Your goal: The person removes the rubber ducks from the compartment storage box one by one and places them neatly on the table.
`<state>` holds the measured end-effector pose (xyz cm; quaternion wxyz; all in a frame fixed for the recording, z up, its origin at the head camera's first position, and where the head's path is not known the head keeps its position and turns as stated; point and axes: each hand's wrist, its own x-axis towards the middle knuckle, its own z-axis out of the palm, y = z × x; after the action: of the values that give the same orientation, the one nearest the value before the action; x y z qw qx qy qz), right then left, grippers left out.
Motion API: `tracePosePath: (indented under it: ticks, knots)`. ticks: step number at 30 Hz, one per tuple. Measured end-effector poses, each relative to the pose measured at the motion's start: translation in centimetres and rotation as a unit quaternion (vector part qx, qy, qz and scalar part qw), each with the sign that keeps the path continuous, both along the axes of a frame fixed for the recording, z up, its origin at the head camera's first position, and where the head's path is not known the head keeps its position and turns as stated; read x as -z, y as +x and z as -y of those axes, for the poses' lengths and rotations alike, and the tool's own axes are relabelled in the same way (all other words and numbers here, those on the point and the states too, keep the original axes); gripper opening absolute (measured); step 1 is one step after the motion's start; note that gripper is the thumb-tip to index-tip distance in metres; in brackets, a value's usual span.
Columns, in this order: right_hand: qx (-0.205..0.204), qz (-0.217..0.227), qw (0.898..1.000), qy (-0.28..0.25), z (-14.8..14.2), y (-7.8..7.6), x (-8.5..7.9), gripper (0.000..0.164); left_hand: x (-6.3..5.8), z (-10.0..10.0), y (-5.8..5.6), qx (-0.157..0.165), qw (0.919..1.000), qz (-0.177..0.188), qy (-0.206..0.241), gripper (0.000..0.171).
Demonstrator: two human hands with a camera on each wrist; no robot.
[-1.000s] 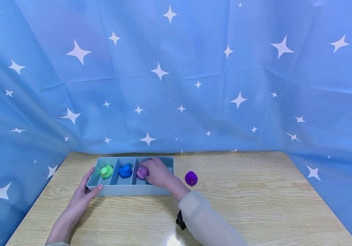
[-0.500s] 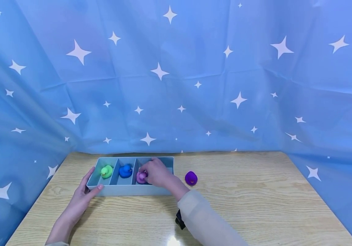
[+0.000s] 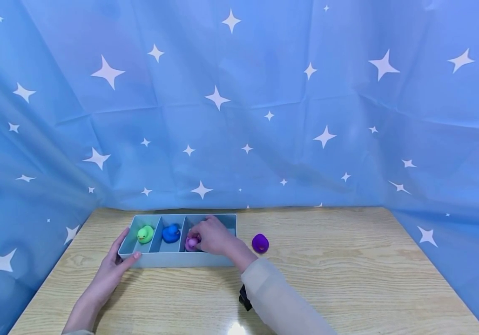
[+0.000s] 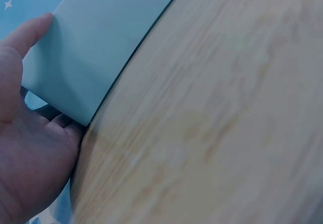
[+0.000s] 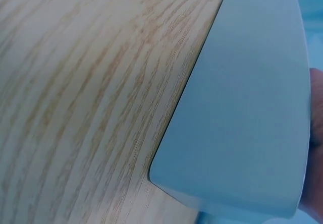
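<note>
A light blue divided box [image 3: 176, 259] lies lengthwise near the back of the table. My left hand [image 3: 109, 270] holds its left end, the thumb against the front wall [image 4: 101, 47] and the other fingers at the end wall. In the third compartment my right hand [image 3: 214, 236] has its fingers on a pinkish-purple rubber duck [image 3: 191, 244], partly covering it. A green rubber duck [image 3: 145, 234] sits in the leftmost compartment, a blue one [image 3: 171, 233] in the second. In the right wrist view the box wall hides most of the right hand [image 5: 317, 143].
A dark purple rounded object [image 3: 260, 243], seemingly another duck, lies on the wooden table [image 3: 348, 279] right of the box. A black device [image 3: 245, 298] shows under the right sleeve. A blue star-printed curtain [image 3: 264, 163] hangs behind the table.
The pinkish-purple duck has turned and shifted slightly left and toward the front under my right fingers. My left hand, the box and the other ducks stay where they were.
</note>
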<state>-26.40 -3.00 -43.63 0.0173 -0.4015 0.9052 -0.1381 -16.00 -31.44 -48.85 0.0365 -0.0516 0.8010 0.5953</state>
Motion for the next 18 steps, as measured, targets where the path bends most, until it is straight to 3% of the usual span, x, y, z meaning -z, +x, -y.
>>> tracePosePath:
  ticks: [9, 18]
  knots:
    - [-0.008, 0.007, 1.000, 0.012, 0.14, -0.23, 0.06, 0.016, 0.08, -0.01, -0.06, -0.004, 1.0000, 0.002, 0.001, 0.091]
    - [-0.020, 0.018, 0.999, -0.020, -0.20, -0.14, 0.08, 0.015, 0.16, 0.12, -0.01, 0.003, 1.0000, 0.000, -0.003, 0.089]
